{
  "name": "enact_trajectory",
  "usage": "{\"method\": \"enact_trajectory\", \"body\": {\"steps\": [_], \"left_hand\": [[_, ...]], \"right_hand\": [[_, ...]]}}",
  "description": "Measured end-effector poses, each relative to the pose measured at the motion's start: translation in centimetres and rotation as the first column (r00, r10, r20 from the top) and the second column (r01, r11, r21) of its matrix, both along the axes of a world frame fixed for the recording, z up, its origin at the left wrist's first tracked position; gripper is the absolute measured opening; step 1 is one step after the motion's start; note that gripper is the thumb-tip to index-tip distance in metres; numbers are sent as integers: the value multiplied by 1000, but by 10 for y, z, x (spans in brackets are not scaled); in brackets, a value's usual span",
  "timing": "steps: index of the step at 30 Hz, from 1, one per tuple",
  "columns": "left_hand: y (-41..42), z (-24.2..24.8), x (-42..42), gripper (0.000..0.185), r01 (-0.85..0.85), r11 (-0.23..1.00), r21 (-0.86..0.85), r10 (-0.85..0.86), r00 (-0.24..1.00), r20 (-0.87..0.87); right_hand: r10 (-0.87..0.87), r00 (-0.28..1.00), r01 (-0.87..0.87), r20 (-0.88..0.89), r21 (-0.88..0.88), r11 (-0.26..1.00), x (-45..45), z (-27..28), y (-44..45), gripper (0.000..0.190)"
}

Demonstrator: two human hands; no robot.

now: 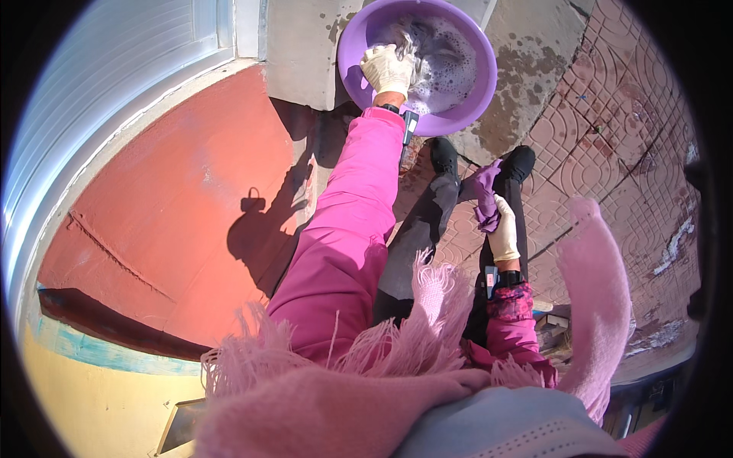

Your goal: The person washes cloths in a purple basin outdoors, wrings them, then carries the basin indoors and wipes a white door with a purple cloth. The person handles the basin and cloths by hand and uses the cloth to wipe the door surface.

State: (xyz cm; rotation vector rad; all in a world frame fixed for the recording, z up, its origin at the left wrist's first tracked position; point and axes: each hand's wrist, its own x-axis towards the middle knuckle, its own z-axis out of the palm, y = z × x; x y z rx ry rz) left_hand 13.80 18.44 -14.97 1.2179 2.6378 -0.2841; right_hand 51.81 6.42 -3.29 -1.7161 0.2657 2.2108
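My left hand (pixel 389 70), in a pale glove, is at the left inside of a purple plastic basin (pixel 487 74). Its fingers touch or are beside a wet greyish cloth (pixel 413 37) in soapy, foamy water (pixel 449 74); whether they grip it I cannot tell. In front of my right shin, my right hand (pixel 504 229), gloved too, is closed around a bunched purple cloth or glove (pixel 487 194). The lower end of that hand's fingers is partly hidden by the fabric.
The basin stands on wet-spotted concrete (pixel 524 74). My black shoes (pixel 518 163) are just below it, beside patterned paving tiles (pixel 607 137). A red-painted surface (pixel 189 189) and a white ribbed door or shutter (pixel 114 74) lie left. Pink scarf ends (pixel 592 286) hang before me.
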Motion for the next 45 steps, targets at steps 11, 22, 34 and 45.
{"method": "enact_trajectory", "body": {"steps": [11,22,34,45], "left_hand": [[-26,120,-3,25,-595,653,467,83,670,737],[-27,390,-15,29,-879,460,127,-114,84,990],[-30,461,-26,30,-702,579,416,-381,218,898],[-16,155,35,20,260,914,311,-374,838,398]], "right_hand": [[-33,999,33,-12,-6,999,4,-1,-5,27],[-90,993,90,-78,-5,996,39,8,-25,26],[-97,994,94,-56,-57,994,55,14,-28,29],[-104,994,101,-36,-77,992,34,13,-19,25]]}}
